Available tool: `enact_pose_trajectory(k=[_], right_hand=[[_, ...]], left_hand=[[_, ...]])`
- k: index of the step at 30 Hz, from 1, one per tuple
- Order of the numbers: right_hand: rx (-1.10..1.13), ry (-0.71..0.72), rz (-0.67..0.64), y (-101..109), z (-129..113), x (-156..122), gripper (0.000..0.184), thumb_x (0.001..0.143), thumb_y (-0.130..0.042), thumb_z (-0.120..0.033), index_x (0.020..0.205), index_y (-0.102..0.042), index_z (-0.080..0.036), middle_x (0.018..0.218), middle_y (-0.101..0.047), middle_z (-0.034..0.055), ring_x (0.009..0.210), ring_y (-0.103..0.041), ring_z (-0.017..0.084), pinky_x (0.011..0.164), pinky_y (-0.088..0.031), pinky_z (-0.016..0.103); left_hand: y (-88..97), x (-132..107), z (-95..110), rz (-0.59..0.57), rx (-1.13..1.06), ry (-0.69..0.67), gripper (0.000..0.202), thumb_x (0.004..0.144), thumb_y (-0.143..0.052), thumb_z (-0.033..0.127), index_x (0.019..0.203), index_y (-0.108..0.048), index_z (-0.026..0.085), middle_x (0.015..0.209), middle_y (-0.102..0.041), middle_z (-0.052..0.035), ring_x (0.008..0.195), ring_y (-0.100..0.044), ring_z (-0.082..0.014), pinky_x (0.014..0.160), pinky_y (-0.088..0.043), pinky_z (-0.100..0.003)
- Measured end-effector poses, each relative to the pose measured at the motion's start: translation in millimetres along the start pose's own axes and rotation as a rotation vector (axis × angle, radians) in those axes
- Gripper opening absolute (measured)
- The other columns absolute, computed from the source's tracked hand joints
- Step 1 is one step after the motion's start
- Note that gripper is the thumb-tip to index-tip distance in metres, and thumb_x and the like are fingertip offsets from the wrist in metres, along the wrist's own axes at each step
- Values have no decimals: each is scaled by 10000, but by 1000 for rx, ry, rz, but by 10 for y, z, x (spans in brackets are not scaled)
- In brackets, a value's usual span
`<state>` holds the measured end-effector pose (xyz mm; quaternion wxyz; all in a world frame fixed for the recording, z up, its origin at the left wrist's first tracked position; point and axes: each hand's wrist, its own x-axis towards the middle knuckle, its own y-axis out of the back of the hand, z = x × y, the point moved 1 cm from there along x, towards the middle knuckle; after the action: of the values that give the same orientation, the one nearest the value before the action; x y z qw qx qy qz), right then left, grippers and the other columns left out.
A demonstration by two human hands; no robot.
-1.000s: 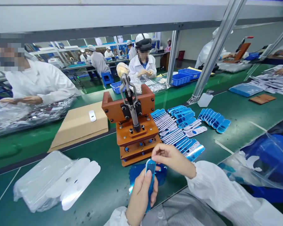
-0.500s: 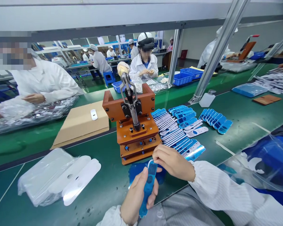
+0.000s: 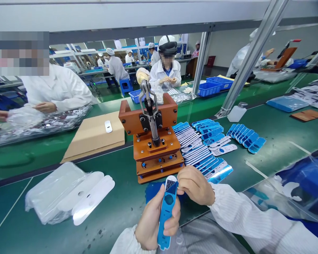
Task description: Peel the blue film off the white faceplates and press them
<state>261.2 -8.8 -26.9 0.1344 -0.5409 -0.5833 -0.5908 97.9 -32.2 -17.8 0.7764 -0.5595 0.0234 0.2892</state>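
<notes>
My left hand [image 3: 151, 216] is closed around a long, narrow faceplate [image 3: 170, 179] covered in blue film, tilted upright above the front edge of the bench. White rim and a dark digit display show at its top end, where the film is lifted. The blue protective film [image 3: 174, 188] is pinched at its upper right corner by my right hand [image 3: 197, 185], whose fingers are pressed together. Behind the faceplate a dark blue sheet [image 3: 151, 192] lies on the bench, partly hidden by my hands. Just beyond stands an orange clamp fixture [image 3: 156, 150] with a metal toggle lever.
Rows of white and blue-filmed faceplates [image 3: 200, 148] lie right of the fixture. White panels in a plastic bag [image 3: 55, 192] are at left, behind them a cardboard sheet [image 3: 95, 137]. A white bottle [image 3: 237, 113] stands by the metal post. Co-workers sit across the bench.
The film's top end has been peeled back, baring the white rim and the display. My right hand has shifted slightly right and down with the corner. The view has turned slightly left.
</notes>
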Motion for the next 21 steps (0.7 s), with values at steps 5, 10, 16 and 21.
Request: enact_pose_trajectory(k=[5,10,16,21], right_hand=[[3,-10,-38,-39,-109,-24,101,871,-455,-93,878,-515,-174,842,-592,53,813,-521,149,688,-436,290],[53,-59,-67,-96,-328,-60,116,876,-434,-68,848,-485,-169,796,-578,49,756,-476,141,643,-411,280],[210,-237,-37,-162,-675,-155,154,924,-373,-118,792,-420,-182,742,-533,24,687,-453,124,609,-392,263],[336,-633,157,-68,-563,-174,160,955,-327,-209,823,-417,-192,753,-490,18,703,-495,117,626,-423,241]], left_hand=[[41,-30,65,157,-73,-153,597,912,-216,547,773,-608,120,391,-351,26,315,-275,-45,340,-193,-155],[74,-131,140,438,-92,-414,390,853,-495,486,1029,-601,155,718,-551,-8,551,-503,-64,485,-416,-172],[192,-327,317,588,-107,-627,319,849,-509,461,1027,-612,217,856,-596,-15,765,-574,-120,714,-509,-254],[682,-928,657,878,19,-1092,345,763,-565,567,936,-620,274,864,-620,64,800,-572,-83,741,-516,-164]])
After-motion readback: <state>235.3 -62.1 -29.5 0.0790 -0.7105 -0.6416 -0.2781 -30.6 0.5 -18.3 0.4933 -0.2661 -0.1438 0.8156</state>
